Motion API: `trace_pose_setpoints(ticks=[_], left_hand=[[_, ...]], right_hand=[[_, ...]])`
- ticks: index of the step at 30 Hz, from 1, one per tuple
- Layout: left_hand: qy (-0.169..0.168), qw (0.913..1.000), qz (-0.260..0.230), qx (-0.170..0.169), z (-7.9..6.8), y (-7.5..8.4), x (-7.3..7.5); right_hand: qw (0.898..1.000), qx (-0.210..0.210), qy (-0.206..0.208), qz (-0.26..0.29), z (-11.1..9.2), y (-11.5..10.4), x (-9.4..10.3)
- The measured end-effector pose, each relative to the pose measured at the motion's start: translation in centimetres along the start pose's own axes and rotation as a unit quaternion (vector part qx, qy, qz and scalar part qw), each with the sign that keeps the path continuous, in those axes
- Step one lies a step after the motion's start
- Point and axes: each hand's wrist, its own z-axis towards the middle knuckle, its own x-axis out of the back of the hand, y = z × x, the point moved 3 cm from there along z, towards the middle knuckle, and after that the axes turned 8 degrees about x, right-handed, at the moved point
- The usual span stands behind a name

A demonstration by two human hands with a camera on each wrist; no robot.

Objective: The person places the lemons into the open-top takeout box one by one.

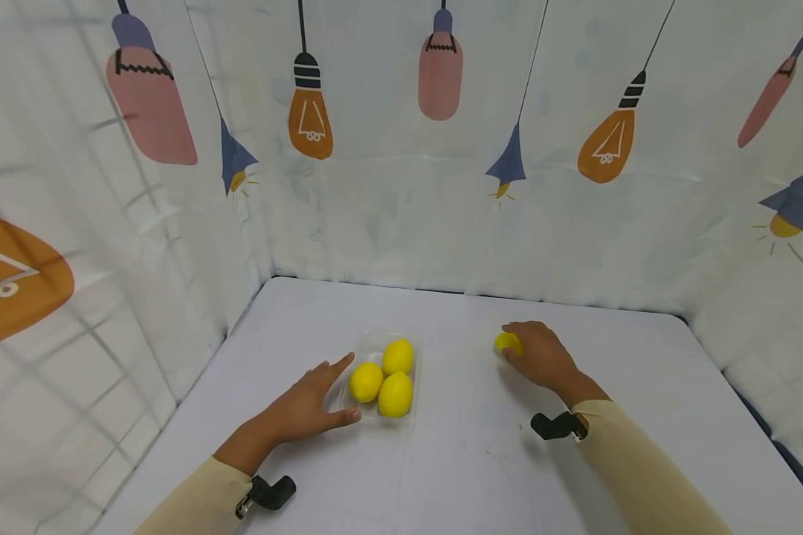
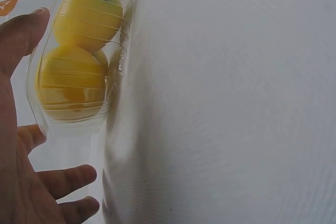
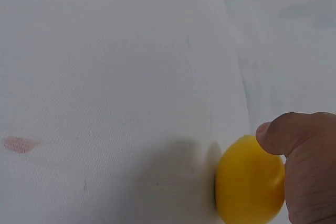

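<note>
Three yellow lemons [image 1: 395, 394] sit in a clear plastic tray [image 1: 413, 417] left of the table's middle. At the tray's left side is my left hand [image 1: 305, 405], its thumb and fingers spread; in the left wrist view they are stretched out beside the tray's clear wall [image 2: 79, 127]. Farther right, my right hand [image 1: 540, 355] grips another lemon [image 1: 506, 342] from above. The right wrist view shows the thumb [image 3: 286, 132] on that lemon [image 3: 247, 182], which is at or close to the table surface; the other fingers are hidden there.
A white cloth covers the table [image 1: 468, 475]. Pale curtains [image 1: 388, 223] printed with lamps and bulbs stand behind it and at both sides. Each wrist carries a black camera mount [image 1: 274, 492]. A small reddish stain [image 3: 20, 144] marks the cloth.
</note>
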Motion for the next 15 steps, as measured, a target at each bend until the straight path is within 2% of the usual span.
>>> trace_pose_setpoints(ticks=[7, 15], left_hand=[[0.001, 1.0000, -0.006, 0.002, 0.1, 0.0, 0.0], [0.002, 0.9999, -0.009, -0.004, -0.1, 0.1, 0.0]], right_hand=[[1.000, -0.013, 0.012, -0.004, -0.4, 0.7, 0.2], [0.996, -0.080, 0.012, -0.035, -0.5, 1.3, -0.1]])
